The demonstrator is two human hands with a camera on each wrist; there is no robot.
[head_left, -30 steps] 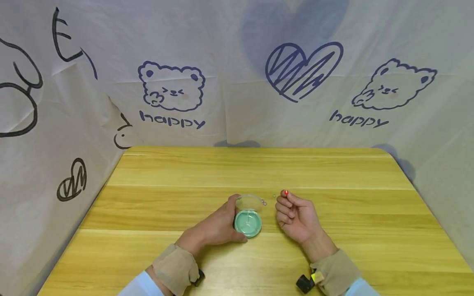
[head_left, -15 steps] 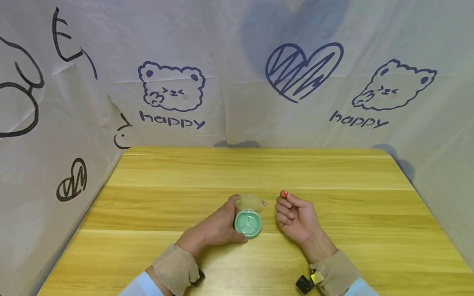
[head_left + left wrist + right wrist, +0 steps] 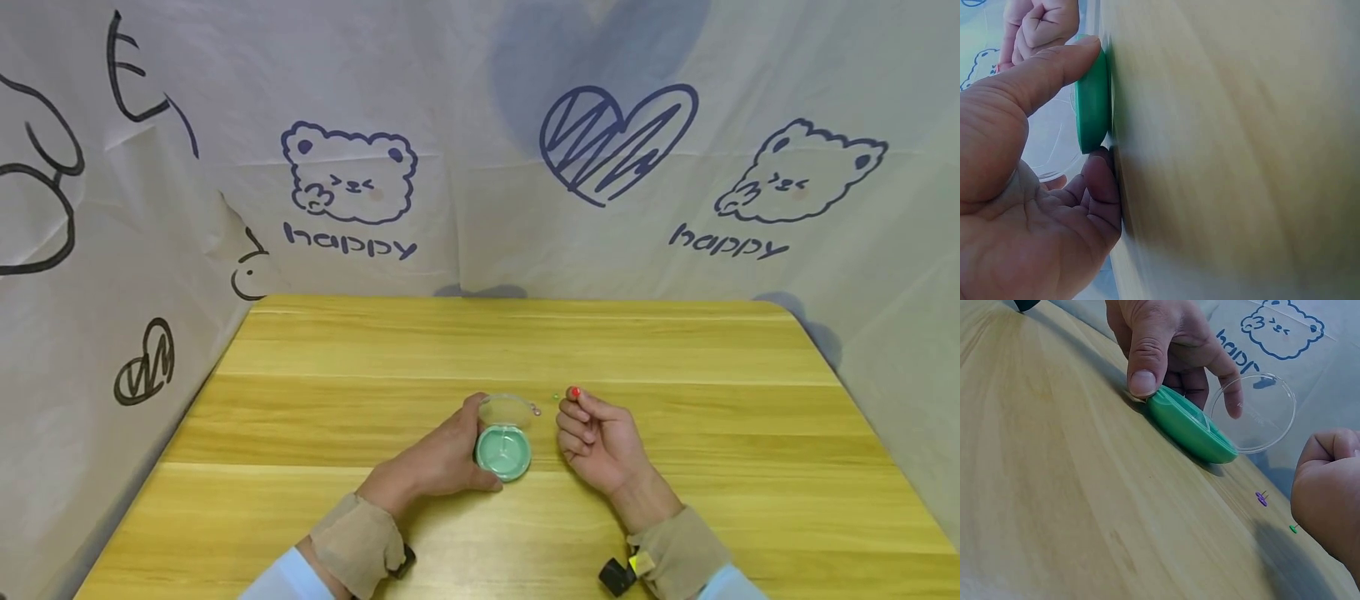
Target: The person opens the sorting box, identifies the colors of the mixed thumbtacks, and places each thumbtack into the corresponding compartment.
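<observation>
My left hand (image 3: 442, 457) grips a small round green case (image 3: 504, 454) on the table, thumb at its near edge and fingers curled round the side. The case's clear lid (image 3: 1254, 415) stands open, tilted back on its hinge. To the right, my right hand (image 3: 606, 443) pinches a red thumbtack (image 3: 576, 392) between thumb and forefinger, its other fingers folded in. Two purple thumbtacks (image 3: 1262, 499) and a green thumbtack (image 3: 1293, 529) lie on the tabletop between the case and the right hand. Inside the case, only its green floor shows in the head view.
The wood-grain table (image 3: 337, 350) is enclosed behind and at the sides by white cloth (image 3: 480, 208) with drawn bears and hearts. Each wrist wears a tan wrap (image 3: 356, 542) with a small black camera (image 3: 617, 577).
Both hands keep nearly the same place and hold. The red thumbtack in the right fingers has shifted very slightly left; the case stays where it was.
</observation>
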